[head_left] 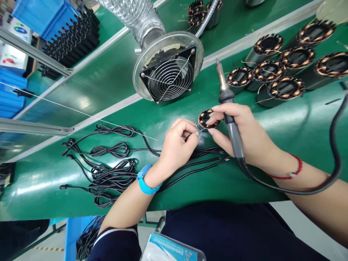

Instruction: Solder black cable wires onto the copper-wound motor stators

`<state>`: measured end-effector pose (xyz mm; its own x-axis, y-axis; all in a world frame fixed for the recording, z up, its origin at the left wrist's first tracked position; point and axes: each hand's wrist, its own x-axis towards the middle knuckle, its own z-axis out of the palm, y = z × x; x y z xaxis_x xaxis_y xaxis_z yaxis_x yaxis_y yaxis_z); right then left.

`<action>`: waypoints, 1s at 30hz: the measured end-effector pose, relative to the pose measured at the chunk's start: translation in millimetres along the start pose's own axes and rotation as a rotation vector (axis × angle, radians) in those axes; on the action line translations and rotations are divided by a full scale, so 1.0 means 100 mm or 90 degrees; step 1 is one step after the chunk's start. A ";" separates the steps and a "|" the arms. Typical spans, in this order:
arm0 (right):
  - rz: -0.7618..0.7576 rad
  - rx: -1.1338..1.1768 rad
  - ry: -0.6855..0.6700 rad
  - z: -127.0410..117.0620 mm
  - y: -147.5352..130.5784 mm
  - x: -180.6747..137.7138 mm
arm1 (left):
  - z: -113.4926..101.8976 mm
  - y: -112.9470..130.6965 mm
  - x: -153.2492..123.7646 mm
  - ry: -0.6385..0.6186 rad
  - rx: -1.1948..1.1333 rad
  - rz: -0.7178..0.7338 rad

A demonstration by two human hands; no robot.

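Note:
My right hand (241,132) grips a soldering iron (227,105) by its grey handle, tip pointing up and away, while its thumb and forefinger also touch a copper-wound stator (208,119) standing on the green bench. My left hand (176,145) is closed in a pinch on a thin wire lead beside the stator's left rim. A blue band circles my left wrist, a red cord my right. The iron's black cable (335,159) loops off to the right. Black lead wires (201,159) run under both hands.
Bundled black cables (114,170) lie on the green mat (299,119) to the left. A fume-extraction fan (170,78) on a foil duct stands behind the hands. Several wound stators (285,61) stand at the back right. A thin solder wire (81,112) stretches across from the left.

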<state>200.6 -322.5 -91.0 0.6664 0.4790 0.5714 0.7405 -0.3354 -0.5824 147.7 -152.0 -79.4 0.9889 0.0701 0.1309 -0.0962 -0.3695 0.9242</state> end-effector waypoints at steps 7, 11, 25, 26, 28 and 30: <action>0.006 0.007 -0.024 0.03 0.05 0.01 | -0.03 -0.01 -0.02 -0.013 -0.032 -0.056; -0.012 -0.005 -0.014 0.05 0.09 0.01 | -0.16 0.02 0.02 -0.139 -0.107 -0.247; -0.039 -0.042 -0.118 0.03 0.07 -0.01 | -0.22 0.07 0.15 -0.077 -0.289 -0.401; -0.037 -0.039 -0.118 0.02 0.06 -0.02 | -0.21 0.08 0.15 -0.078 -0.290 -0.402; -0.042 -0.035 -0.113 0.03 0.06 -0.02 | -0.17 0.10 0.16 -0.080 -0.293 -0.407; -0.058 -0.040 -0.104 0.04 0.05 -0.01 | -0.15 0.11 0.15 -0.080 -0.295 -0.402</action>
<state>203.5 -321.4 -97.0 0.5769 0.6331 0.5162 0.8047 -0.3317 -0.4925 159.9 -141.7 -61.6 0.8747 0.0223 -0.4842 0.4776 0.1305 0.8688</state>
